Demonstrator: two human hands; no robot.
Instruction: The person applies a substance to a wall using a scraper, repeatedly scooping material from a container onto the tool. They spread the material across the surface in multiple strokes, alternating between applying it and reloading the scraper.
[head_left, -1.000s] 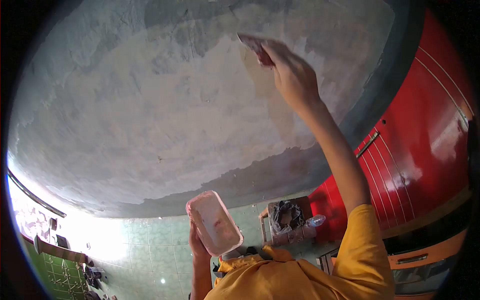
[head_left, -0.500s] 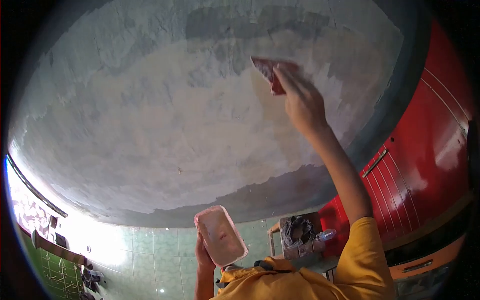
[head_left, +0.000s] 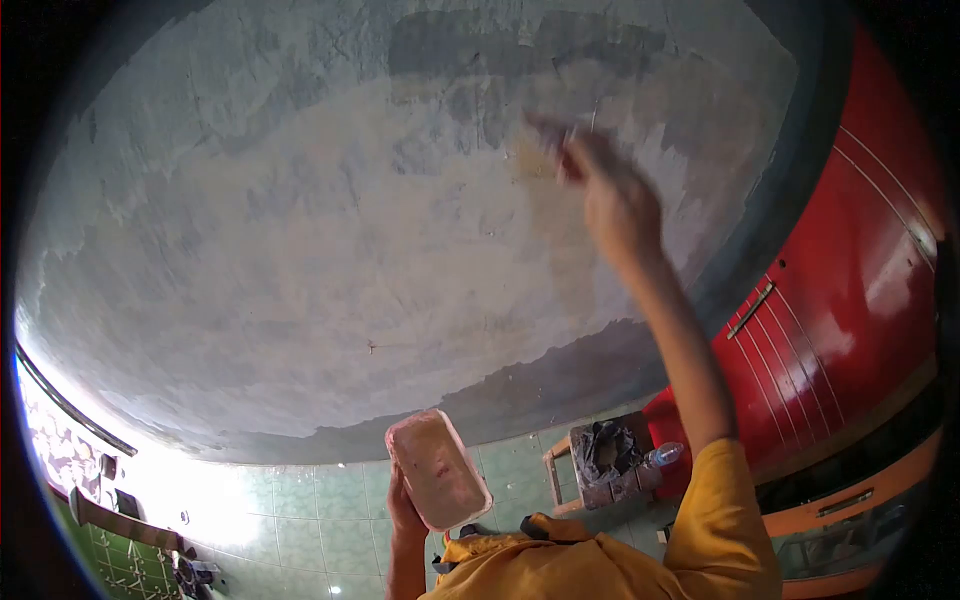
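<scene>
My left hand holds a shallow rectangular pinkish tray from its left side, low in front of my body. Pale pink paste coats the tray's inside. Up at the grey, patchily skim-coated wall, my right hand is closed around a dark red putty scraper. Motion blurs the scraper and fingertips, so whether the blade touches the surface cannot be told. Darker damp-looking patches lie above it, with a yellowish strip below.
Below right, a wooden stool bears a black plastic bag, with a clear bottle beside it. A glossy red panel with a handle borders the wall. Green tiles cover the floor. Bright light enters at left.
My right hand and the scraper have shifted slightly right and down, with the scraper now seen more edge-on and blurred. The tray stays in my left hand. The view has shifted a little.
</scene>
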